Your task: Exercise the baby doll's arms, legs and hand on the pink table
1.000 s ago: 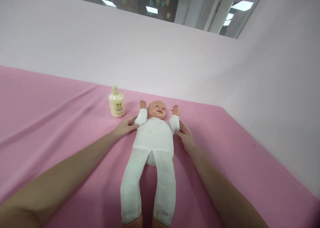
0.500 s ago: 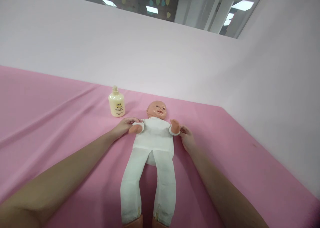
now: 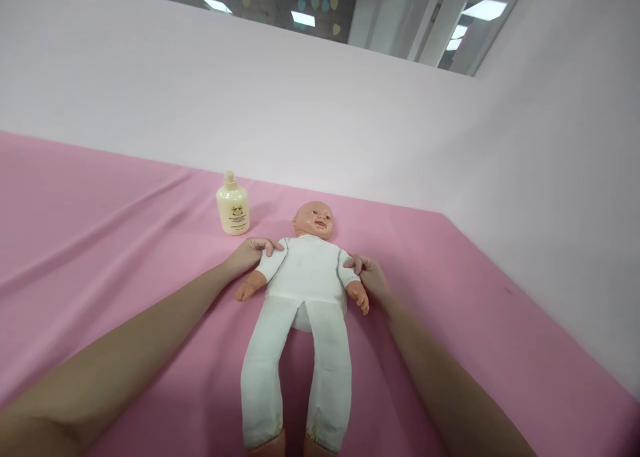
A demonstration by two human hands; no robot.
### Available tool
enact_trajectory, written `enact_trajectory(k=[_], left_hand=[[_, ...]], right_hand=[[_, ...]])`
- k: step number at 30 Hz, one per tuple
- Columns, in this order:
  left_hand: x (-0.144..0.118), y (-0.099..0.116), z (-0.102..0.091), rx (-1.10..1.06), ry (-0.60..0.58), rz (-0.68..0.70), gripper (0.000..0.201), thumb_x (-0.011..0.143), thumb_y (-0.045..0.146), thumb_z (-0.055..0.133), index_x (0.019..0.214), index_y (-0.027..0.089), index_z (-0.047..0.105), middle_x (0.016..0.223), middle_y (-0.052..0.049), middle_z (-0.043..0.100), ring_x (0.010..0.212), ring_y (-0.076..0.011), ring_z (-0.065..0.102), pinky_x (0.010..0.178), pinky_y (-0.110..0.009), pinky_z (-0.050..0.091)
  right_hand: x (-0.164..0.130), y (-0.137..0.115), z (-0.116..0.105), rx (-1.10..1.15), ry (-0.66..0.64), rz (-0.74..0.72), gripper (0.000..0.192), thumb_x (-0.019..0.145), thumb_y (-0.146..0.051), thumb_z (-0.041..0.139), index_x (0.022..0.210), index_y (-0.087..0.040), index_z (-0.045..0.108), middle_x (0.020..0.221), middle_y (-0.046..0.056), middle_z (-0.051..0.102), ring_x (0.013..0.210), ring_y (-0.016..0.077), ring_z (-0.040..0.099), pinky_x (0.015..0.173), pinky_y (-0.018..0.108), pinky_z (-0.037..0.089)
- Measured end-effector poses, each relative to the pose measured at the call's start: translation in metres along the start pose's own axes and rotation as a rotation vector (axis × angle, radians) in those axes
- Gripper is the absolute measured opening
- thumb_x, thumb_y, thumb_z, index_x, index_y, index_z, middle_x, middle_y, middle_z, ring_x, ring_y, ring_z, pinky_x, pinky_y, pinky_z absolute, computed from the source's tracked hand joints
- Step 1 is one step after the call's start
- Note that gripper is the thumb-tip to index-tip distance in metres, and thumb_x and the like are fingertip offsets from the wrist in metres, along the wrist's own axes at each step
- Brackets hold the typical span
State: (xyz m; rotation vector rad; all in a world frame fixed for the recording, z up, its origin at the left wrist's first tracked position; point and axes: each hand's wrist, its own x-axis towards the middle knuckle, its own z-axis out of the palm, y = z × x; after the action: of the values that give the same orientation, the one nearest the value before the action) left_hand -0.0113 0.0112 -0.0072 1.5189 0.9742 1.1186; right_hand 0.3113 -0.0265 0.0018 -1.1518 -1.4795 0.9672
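A bald baby doll (image 3: pixel 310 270) in a white cloth body lies face up on a pink sheet, its legs stretched toward me. My left hand (image 3: pixel 255 251) is closed around the doll's sleeve on the left side, with fingertips over the upper arm. On the other side my right hand (image 3: pixel 369 272) has its fingers curled over the doll's other sleeve; its thumb is hidden. Both doll arms slant down and outward beside the body. The doll's feet are cut off at the bottom of the view.
A pale yellow lotion bottle (image 3: pixel 233 207) stands upright just beyond my left hand. The pink sheet (image 3: pixel 125 223) has creases on the left. A white wall (image 3: pixel 250 110) rises behind and to the right, with a window (image 3: pixel 320 17) above.
The doll's forearms have gone from bent up over its chest to lying down and outward. My fingers now lie over its sleeves. The bottle has stayed in place.
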Motion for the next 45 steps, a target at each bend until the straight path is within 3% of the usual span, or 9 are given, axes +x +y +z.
enact_trajectory(k=[8,14,18,22,25,29,33,39,45], left_hand=[[0.001,-0.003,-0.001,-0.03,-0.015,0.011,0.026,0.06,0.031,0.071,0.05,0.019,0.05,0.096,-0.008,0.074,0.093,-0.024,0.067,0.09,-0.044,0.052],[0.002,-0.005,-0.002,-0.07,-0.025,-0.018,0.021,0.059,0.023,0.069,0.054,0.019,0.05,0.093,-0.006,0.073,0.094,-0.0228,0.066,0.09,-0.042,0.051],[0.0,-0.001,0.0,-0.089,-0.055,0.007,0.013,0.061,0.021,0.067,0.071,0.019,0.058,0.102,-0.006,0.07,0.099,-0.023,0.064,0.091,-0.042,0.05],[-0.002,0.003,-0.001,-0.054,-0.094,0.05,0.025,0.068,0.025,0.066,0.092,0.02,0.062,0.114,-0.008,0.066,0.112,-0.0251,0.059,0.097,-0.041,0.046],[-0.002,0.002,-0.001,-0.032,-0.099,0.039,0.032,0.074,0.033,0.067,0.102,0.019,0.061,0.114,-0.008,0.065,0.109,-0.0262,0.059,0.093,-0.04,0.046],[0.002,-0.004,0.0,-0.079,-0.063,0.085,0.04,0.076,0.043,0.068,0.106,0.017,0.061,0.106,-0.009,0.068,0.101,-0.0268,0.061,0.089,-0.04,0.046],[0.004,-0.004,0.002,0.001,-0.007,0.114,0.045,0.079,0.049,0.065,0.109,0.016,0.06,0.104,-0.009,0.069,0.1,-0.027,0.062,0.087,-0.039,0.047],[-0.001,0.004,0.003,0.249,0.145,0.105,0.054,0.082,0.049,0.059,0.125,0.019,0.05,0.113,-0.009,0.066,0.099,-0.0244,0.062,0.085,-0.037,0.048],[-0.004,0.009,0.005,0.378,0.253,0.12,0.058,0.079,0.041,0.061,0.131,0.024,0.041,0.128,-0.008,0.057,0.081,-0.0178,0.065,0.078,-0.035,0.051]], right_hand=[[0.006,0.0,-0.012,-0.16,-0.22,-0.093,0.015,0.053,-0.012,0.041,0.042,-0.023,0.042,0.058,-0.002,0.056,0.065,0.0143,0.055,0.075,0.033,0.047],[0.005,0.004,-0.014,-0.179,-0.217,-0.093,0.012,0.054,-0.011,0.045,0.053,-0.022,0.047,0.065,-0.003,0.06,0.068,0.014,0.055,0.074,0.031,0.046],[0.005,0.004,-0.014,-0.137,-0.201,-0.062,0.018,0.061,-0.014,0.05,0.072,-0.024,0.06,0.075,-0.003,0.063,0.074,0.015,0.057,0.076,0.032,0.049],[0.006,0.004,-0.015,-0.076,-0.192,-0.06,0.024,0.065,-0.016,0.054,0.084,-0.026,0.065,0.088,-0.001,0.066,0.087,0.0169,0.06,0.083,0.034,0.049],[0.005,0.003,-0.016,-0.012,-0.223,-0.003,0.021,0.067,-0.02,0.058,0.085,-0.025,0.067,0.093,0.0,0.066,0.088,0.0167,0.061,0.084,0.033,0.049],[0.006,0.005,-0.013,0.174,-0.155,0.102,0.017,0.069,-0.025,0.063,0.086,-0.025,0.065,0.091,0.0,0.067,0.081,0.0155,0.061,0.079,0.031,0.049],[0.01,0.008,-0.011,0.281,-0.063,0.058,0.019,0.069,-0.03,0.066,0.087,-0.025,0.066,0.095,0.002,0.07,0.093,0.0199,0.062,0.088,0.035,0.048],[0.012,0.014,-0.013,0.121,-0.007,0.062,0.026,0.08,-0.043,0.06,0.098,-0.024,0.064,0.1,0.002,0.069,0.098,0.0209,0.061,0.093,0.038,0.046],[0.01,0.015,-0.013,-0.077,0.182,0.047,0.039,0.078,-0.049,0.063,0.109,-0.027,0.055,0.116,0.005,0.064,0.104,0.0222,0.06,0.092,0.041,0.048]])
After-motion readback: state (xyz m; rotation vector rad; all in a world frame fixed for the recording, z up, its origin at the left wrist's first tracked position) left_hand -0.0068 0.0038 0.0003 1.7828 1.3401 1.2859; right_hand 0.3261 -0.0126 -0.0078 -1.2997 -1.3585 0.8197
